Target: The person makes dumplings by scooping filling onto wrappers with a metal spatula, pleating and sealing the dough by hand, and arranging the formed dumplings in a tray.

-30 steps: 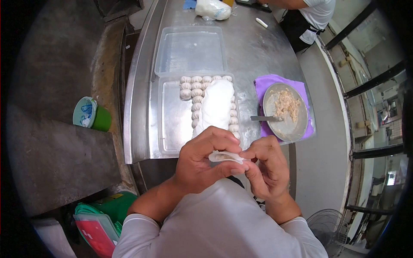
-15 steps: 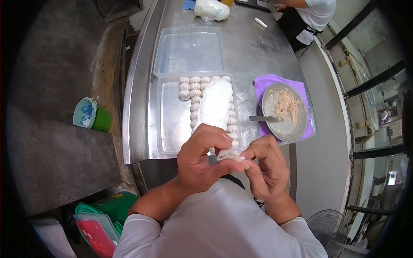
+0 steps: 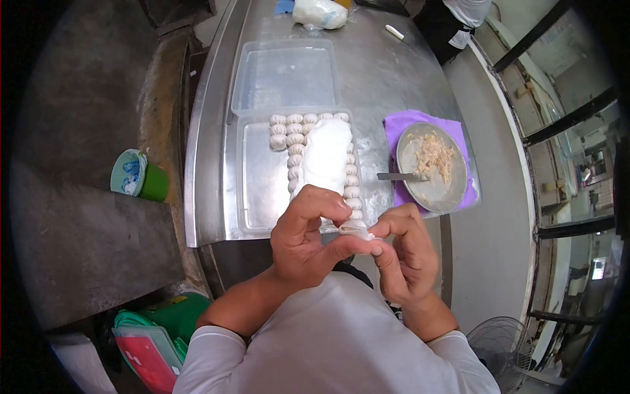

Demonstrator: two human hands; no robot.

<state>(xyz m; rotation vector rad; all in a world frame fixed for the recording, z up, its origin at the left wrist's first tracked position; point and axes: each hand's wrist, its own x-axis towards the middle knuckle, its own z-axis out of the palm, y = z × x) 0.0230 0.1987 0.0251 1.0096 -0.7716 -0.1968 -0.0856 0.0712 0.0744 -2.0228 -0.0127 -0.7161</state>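
Observation:
Between my left hand (image 3: 308, 240) and my right hand (image 3: 405, 253) is a small white dough wrapper (image 3: 355, 228), folded over and pinched by the fingertips of both. Just beyond my hands, a clear plastic tray (image 3: 256, 190) holds rows of pleated dumplings (image 3: 295, 140). A white mound (image 3: 325, 157), of dough or cloth, I cannot tell which, lies over part of the rows. To the right, a metal bowl (image 3: 420, 190) of pale filling (image 3: 434, 156) rests on a purple cloth (image 3: 396, 125), with a flat spreader (image 3: 397, 176) across its rim.
A clear lid (image 3: 285, 75) lies behind the tray on the steel table (image 3: 367, 85). Farther back are a white bagged bundle (image 3: 320, 13) and a small white stick (image 3: 394, 31). A person (image 3: 443, 26) stands at the far right. A green bin (image 3: 154, 182) is at the left.
The wrapper has gone from an open, elongated fold to a smaller, more gathered one between my fingertips. The person at the far right has moved partly out of view.

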